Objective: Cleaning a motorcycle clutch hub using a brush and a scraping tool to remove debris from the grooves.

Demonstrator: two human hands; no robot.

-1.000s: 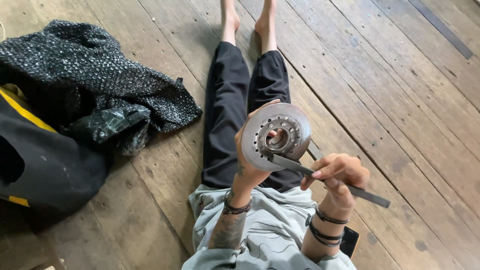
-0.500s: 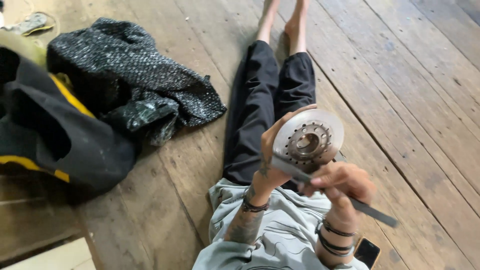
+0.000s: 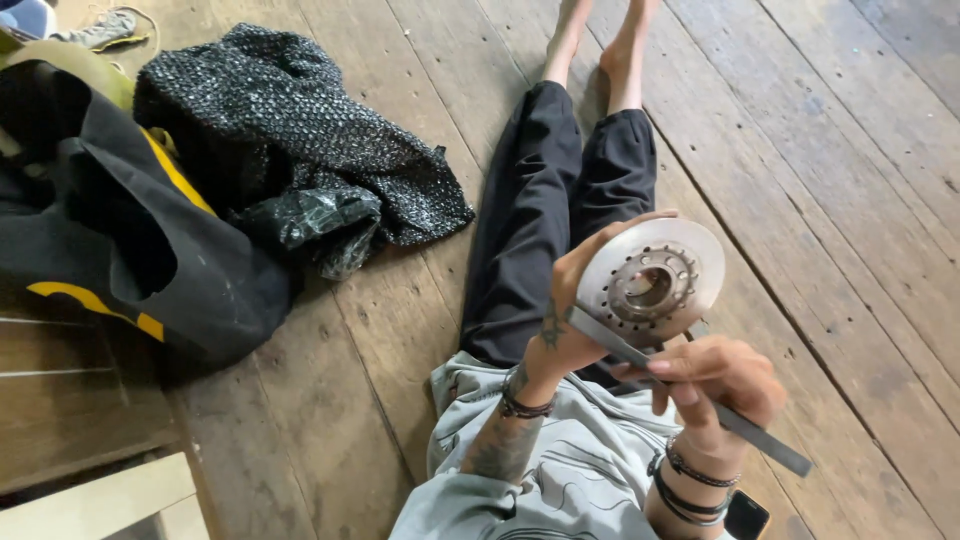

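Fingers (image 3: 600,240) of left hand (image 3: 565,320) curl around disc (image 3: 650,280) rim.

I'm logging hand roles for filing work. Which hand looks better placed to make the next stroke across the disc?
Probably the right hand: it grips the flat metal file, laid against the disc. The left hand holds the disc.

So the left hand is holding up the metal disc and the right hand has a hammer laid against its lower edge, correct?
Not quite. The head view shows the left hand holding up the metal disc, but the right hand grips a flat metal file, not a hammer. The file lies against the disc's lower edge, as you said.
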